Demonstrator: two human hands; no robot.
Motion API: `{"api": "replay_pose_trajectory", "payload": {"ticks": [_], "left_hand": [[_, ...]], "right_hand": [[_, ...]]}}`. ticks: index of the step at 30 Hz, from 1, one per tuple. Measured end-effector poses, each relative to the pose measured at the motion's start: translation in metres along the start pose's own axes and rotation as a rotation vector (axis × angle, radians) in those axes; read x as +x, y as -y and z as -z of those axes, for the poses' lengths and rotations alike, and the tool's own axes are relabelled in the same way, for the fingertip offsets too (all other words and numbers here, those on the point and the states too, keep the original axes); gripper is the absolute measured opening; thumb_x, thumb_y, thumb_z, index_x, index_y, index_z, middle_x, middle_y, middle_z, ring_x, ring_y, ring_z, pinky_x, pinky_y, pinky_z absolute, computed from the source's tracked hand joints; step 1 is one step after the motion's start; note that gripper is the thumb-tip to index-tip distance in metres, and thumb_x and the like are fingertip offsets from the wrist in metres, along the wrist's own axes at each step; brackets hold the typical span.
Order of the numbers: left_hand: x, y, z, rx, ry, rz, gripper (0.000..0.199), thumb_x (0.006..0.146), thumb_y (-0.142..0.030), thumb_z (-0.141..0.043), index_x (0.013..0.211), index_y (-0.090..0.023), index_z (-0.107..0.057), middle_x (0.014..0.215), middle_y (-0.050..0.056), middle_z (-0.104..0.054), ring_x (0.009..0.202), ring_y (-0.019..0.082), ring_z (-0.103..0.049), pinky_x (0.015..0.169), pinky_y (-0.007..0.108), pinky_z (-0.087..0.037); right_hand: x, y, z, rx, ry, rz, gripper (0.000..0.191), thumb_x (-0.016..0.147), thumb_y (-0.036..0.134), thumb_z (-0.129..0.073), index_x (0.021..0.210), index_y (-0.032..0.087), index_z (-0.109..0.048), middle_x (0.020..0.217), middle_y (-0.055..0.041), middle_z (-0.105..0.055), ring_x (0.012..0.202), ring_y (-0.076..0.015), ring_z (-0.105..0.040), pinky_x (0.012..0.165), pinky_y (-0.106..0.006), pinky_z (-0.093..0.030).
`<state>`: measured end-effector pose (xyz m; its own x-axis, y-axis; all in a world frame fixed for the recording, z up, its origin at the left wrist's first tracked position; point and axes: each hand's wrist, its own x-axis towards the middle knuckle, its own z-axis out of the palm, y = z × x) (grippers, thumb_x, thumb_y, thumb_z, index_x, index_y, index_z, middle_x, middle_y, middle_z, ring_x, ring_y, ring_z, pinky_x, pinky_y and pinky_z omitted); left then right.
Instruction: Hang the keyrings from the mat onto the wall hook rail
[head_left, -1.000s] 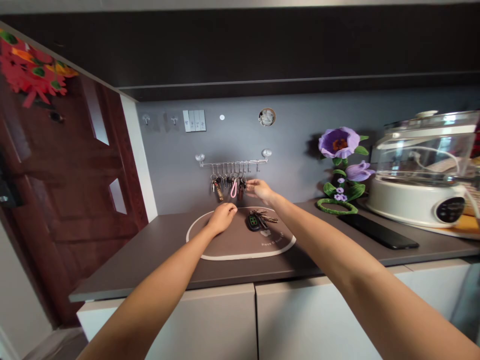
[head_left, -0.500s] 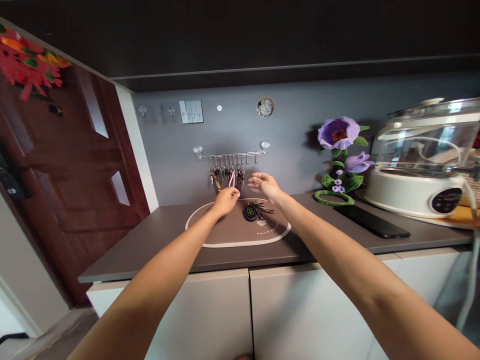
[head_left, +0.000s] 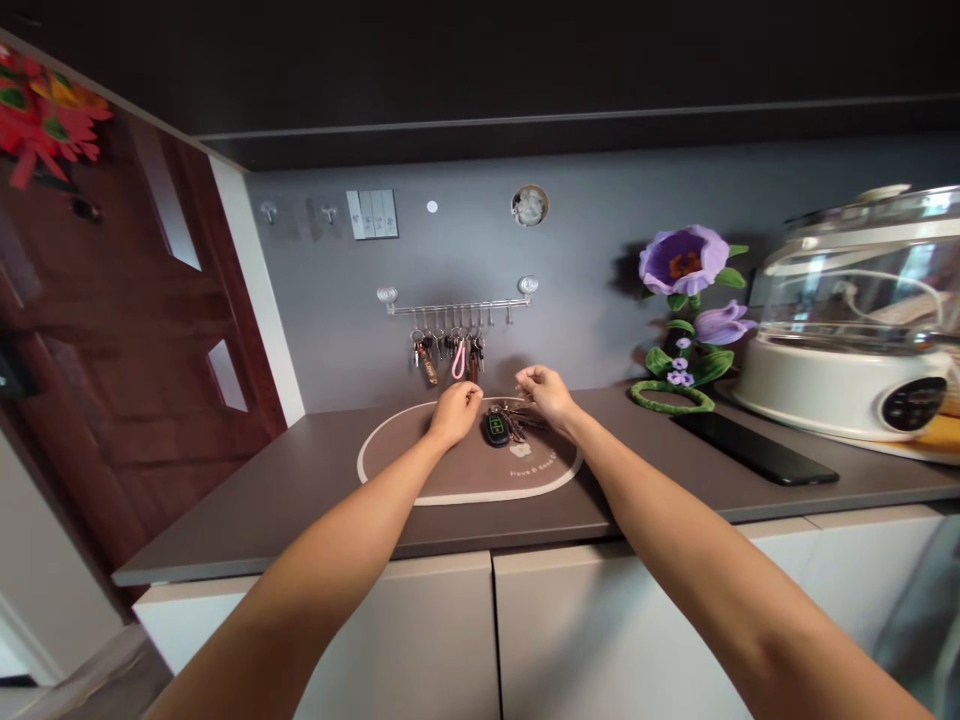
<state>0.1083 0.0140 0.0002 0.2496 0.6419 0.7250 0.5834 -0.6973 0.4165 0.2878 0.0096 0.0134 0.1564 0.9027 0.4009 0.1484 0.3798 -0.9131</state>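
Note:
On the oval brown mat (head_left: 450, 470) lies a bunch of keys (head_left: 525, 427) with a black car key fob (head_left: 496, 427) showing green button markings. My left hand (head_left: 455, 412) is over the mat, left of the fob, its thumb and fingers drawn together; what they hold, if anything, is hidden. My right hand (head_left: 550, 397) is pinched closed just above and behind the bunch; I cannot make out what is between its fingertips. Behind both hands, a clear hook rail (head_left: 457, 308) on the wall carries several key rings, one with a pink strap (head_left: 459, 360).
Purple artificial flowers (head_left: 684, 262) stand on the right, with a black phone (head_left: 754, 447) and a white appliance with a clear body (head_left: 832, 385) beside them. A dark overhead cabinet (head_left: 480, 80) hangs above. A brown door (head_left: 150, 350) is at left.
My right hand has lowered towards the keys and its spread fingers have closed. My left hand stays near the same spot, slightly lower. The view has shifted a little.

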Motion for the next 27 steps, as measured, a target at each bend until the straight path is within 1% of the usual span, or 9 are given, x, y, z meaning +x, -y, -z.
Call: {"api": "replay_pose_trajectory", "payload": {"ticks": [4, 8, 13, 16, 22, 27], "left_hand": [[-0.003, 0.002, 0.003, 0.039, 0.043, -0.008, 0.019, 0.079, -0.024, -0.042, 0.078, -0.016, -0.060, 0.080, 0.004, -0.062, 0.073, 0.014, -0.055, 0.071, 0.026, -0.042], [-0.005, -0.002, 0.006, 0.061, 0.071, 0.007, 0.020, 0.079, -0.024, -0.042, 0.080, -0.016, -0.060, 0.081, 0.005, -0.062, 0.074, 0.015, -0.055, 0.071, 0.026, -0.042], [-0.006, -0.003, 0.006, 0.061, 0.081, 0.006, 0.020, 0.079, -0.024, -0.043, 0.079, -0.016, -0.061, 0.081, 0.005, -0.062, 0.074, 0.015, -0.055, 0.071, 0.026, -0.042], [-0.006, -0.002, 0.006, 0.060, 0.084, 0.004, 0.020, 0.079, -0.024, -0.043, 0.079, -0.015, -0.061, 0.081, 0.005, -0.062, 0.074, 0.015, -0.055, 0.071, 0.026, -0.042], [-0.007, 0.000, 0.007, 0.059, 0.086, 0.001, 0.020, 0.078, -0.024, -0.043, 0.079, -0.015, -0.061, 0.080, 0.005, -0.062, 0.074, 0.015, -0.055, 0.070, 0.026, -0.041], [-0.006, 0.001, 0.007, 0.053, 0.095, 0.005, 0.020, 0.078, -0.024, -0.043, 0.080, -0.016, -0.061, 0.080, 0.005, -0.062, 0.073, 0.015, -0.055, 0.070, 0.026, -0.042]], "right_hand": [[0.004, -0.004, 0.005, -0.163, 0.001, 0.049, 0.002, 0.071, 0.017, -0.051, 0.072, 0.015, -0.052, 0.058, 0.0029, -0.053, 0.047, -0.0047, -0.045, 0.048, -0.017, -0.038], [-0.001, -0.002, 0.006, -0.279, 0.081, 0.050, 0.003, 0.068, 0.014, -0.054, 0.070, 0.015, -0.053, 0.057, 0.0031, -0.053, 0.047, -0.0048, -0.044, 0.048, -0.017, -0.038], [-0.011, 0.003, 0.007, -0.300, 0.170, -0.042, 0.010, 0.063, 0.009, -0.058, 0.066, 0.016, -0.051, 0.054, 0.0027, -0.054, 0.046, -0.0064, -0.047, 0.047, -0.018, -0.040], [-0.015, 0.005, 0.008, -0.306, 0.221, -0.072, 0.013, 0.061, 0.005, -0.057, 0.063, 0.016, -0.050, 0.052, 0.0031, -0.053, 0.045, -0.0069, -0.048, 0.048, -0.019, -0.041], [-0.016, 0.004, 0.011, -0.386, 0.295, -0.019, 0.012, 0.057, 0.007, -0.060, 0.064, 0.015, -0.055, 0.051, 0.0035, -0.055, 0.046, -0.0065, -0.047, 0.048, -0.018, -0.038], [-0.017, 0.005, 0.012, -0.464, 0.341, -0.005, 0.022, 0.050, 0.000, -0.056, 0.065, 0.015, -0.055, 0.055, 0.0044, -0.056, 0.052, -0.0069, -0.051, 0.052, -0.016, -0.040]]}}
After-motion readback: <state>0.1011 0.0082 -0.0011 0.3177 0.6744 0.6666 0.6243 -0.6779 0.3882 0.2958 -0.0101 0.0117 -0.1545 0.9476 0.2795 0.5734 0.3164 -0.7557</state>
